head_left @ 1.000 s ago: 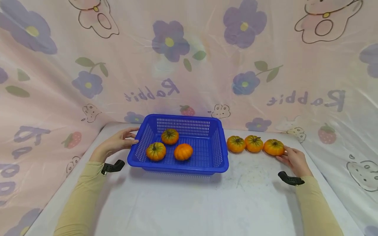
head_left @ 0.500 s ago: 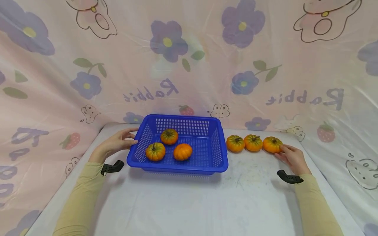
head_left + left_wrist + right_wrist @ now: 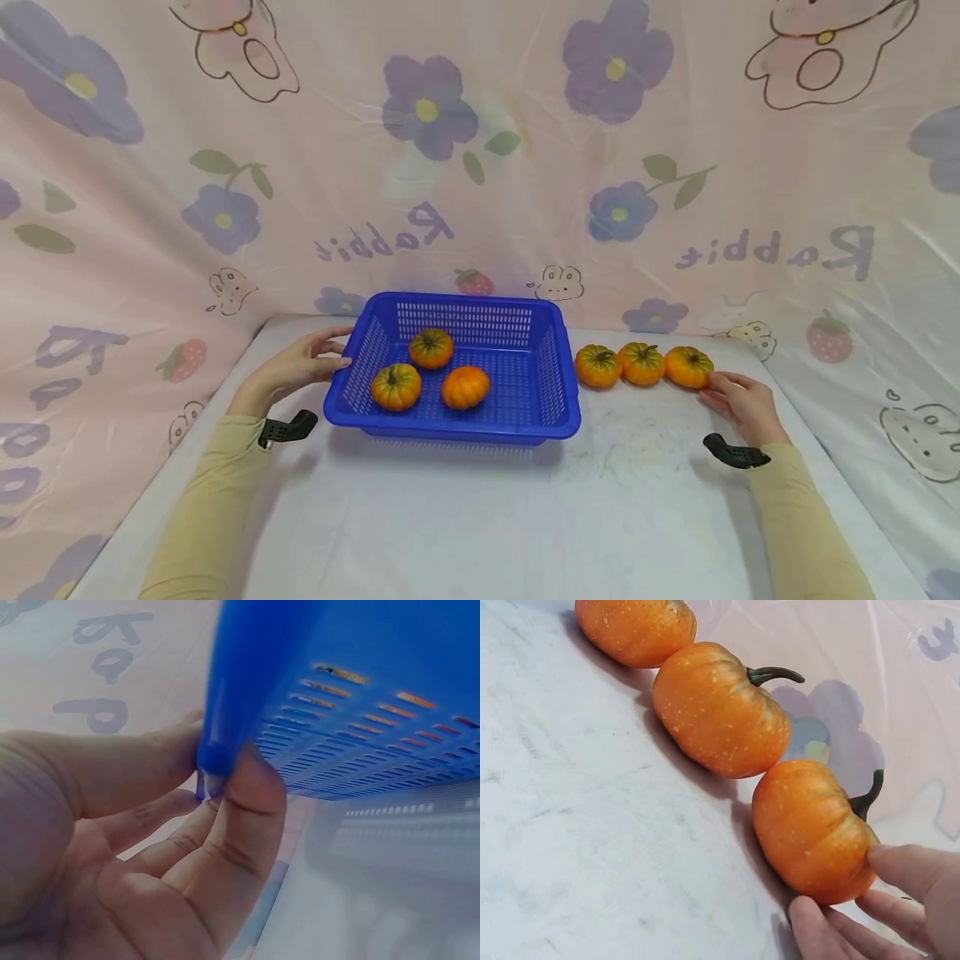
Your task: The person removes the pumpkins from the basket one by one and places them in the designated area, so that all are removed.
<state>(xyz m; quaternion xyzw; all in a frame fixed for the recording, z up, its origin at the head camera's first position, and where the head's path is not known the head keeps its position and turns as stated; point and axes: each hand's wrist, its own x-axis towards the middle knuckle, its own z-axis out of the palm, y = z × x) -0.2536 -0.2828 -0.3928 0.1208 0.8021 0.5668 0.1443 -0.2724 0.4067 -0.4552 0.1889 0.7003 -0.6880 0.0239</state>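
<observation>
A blue plastic basket (image 3: 450,429) stands on the white table with three small pumpkins inside, among them a bright orange pumpkin (image 3: 465,388). My left hand (image 3: 292,367) pinches the basket's left rim; in the left wrist view the thumb and fingers lie on both sides of the blue rim (image 3: 229,697). Right of the basket, three more pumpkins sit in a row, side by side. With its fingertips my right hand (image 3: 746,406) touches the right side of the end pumpkin (image 3: 814,832), whose dark stem points up. The fingers are not wrapped round it.
Nearest the basket in the row is one pumpkin (image 3: 598,367), and beside it the middle pumpkin (image 3: 642,364). A printed cloth (image 3: 517,208) hangs behind the white table (image 3: 487,525) and along its sides.
The end pumpkin has shifted slightly left against the middle one, with my right hand following at its right side. My left hand and the basket stay in place.
</observation>
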